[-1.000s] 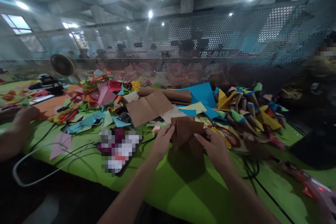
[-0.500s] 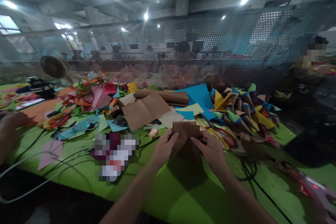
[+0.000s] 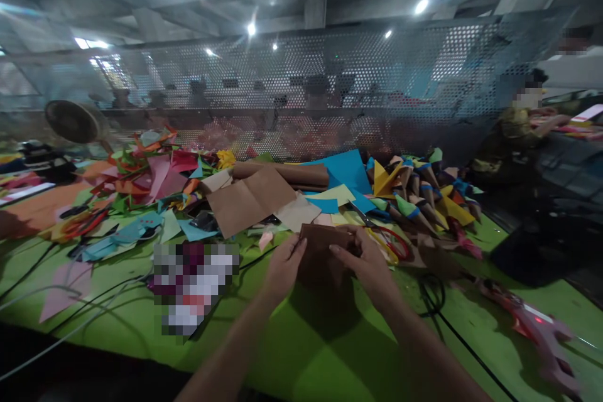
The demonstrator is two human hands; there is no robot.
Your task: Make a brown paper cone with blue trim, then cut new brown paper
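Observation:
Both my hands hold a brown sheet (image 3: 323, 257), perhaps felt or stiff paper, just above the green table (image 3: 330, 352). My left hand (image 3: 285, 267) pinches its left edge, thumb in front. On the right side, my right hand (image 3: 365, 260) grips the edge with thumb and fingers closed on it. Scissors (image 3: 391, 245) with red and yellow handles lie close beyond my right hand. Behind the held piece are a larger creased brown sheet (image 3: 249, 201) and a brown roll (image 3: 282, 173).
A heap of coloured pieces (image 3: 160, 173) lies at the back left, brown cones (image 3: 421, 191) at the back right. A pink glue gun (image 3: 532, 326) with a red light rests right. Cables (image 3: 433, 301) cross the table. Beyond stands a perforated screen (image 3: 282, 94); a co-worker (image 3: 513, 132) sits right.
The view has turned slightly right. In my hands the brown sheet now looks flatter and more squared, its layers closer together. A person's hand at the far left has mostly left the view.

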